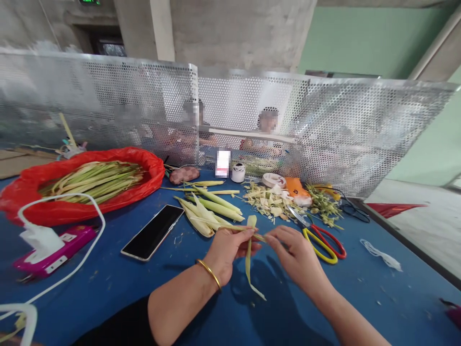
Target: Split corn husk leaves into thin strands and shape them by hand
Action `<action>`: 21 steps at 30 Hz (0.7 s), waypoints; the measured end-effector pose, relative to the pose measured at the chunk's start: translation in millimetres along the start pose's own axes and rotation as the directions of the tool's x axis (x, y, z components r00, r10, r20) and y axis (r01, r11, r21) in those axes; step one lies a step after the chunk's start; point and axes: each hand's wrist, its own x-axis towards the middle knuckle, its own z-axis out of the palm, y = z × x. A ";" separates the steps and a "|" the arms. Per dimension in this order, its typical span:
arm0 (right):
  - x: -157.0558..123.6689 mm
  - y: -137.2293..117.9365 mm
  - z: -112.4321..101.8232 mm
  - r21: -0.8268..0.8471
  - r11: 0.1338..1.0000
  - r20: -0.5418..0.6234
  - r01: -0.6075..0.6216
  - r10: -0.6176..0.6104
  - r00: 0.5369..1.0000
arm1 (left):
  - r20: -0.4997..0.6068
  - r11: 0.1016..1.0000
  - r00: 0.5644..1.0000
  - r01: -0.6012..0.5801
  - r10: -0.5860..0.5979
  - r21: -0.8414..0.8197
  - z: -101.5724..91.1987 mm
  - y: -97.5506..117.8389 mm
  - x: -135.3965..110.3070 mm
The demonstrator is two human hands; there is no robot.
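Observation:
My left hand (227, 250), with a gold bangle at the wrist, pinches a pale green leaf strip (249, 259) above the blue table (201, 298). The strip hangs down between both hands and curls at its lower end. My right hand (293, 252) pinches the same strip just to the right, fingertips close to the left hand's. Just behind the hands lies a small pile of folded green leaves (209, 209).
A black phone (153, 232) lies left of the hands. Scissors with red and yellow handles (320, 238) lie to the right. A red bag of leaf strips (90, 185), leaf scraps (273, 199), a pink power bank with white cable (54, 252) and a perforated metal screen (230, 120) surround the area.

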 end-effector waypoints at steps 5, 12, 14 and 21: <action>2.6 1.3 -0.8 0.364 0.893 0.065 -0.263 0.257 0.964 | 0.149 0.990 0.988 0.022 -0.044 0.142 0.4 -3.7 -4.2; -3.4 -2.5 13.2 0.590 0.737 0.011 -0.330 0.401 0.916 | 0.162 0.978 0.984 0.038 -0.073 0.205 4.3 -8.8 -5.2; -2.5 0.0 15.4 0.544 0.783 -0.063 -0.302 0.397 0.916 | 0.162 0.980 0.983 0.054 -0.086 0.192 4.7 -9.8 -5.0; 0.7 -1.3 -1.8 0.171 0.979 -0.258 -0.114 0.156 0.954 | 0.060 0.997 0.998 0.019 -0.023 0.079 0.0 -3.1 -1.4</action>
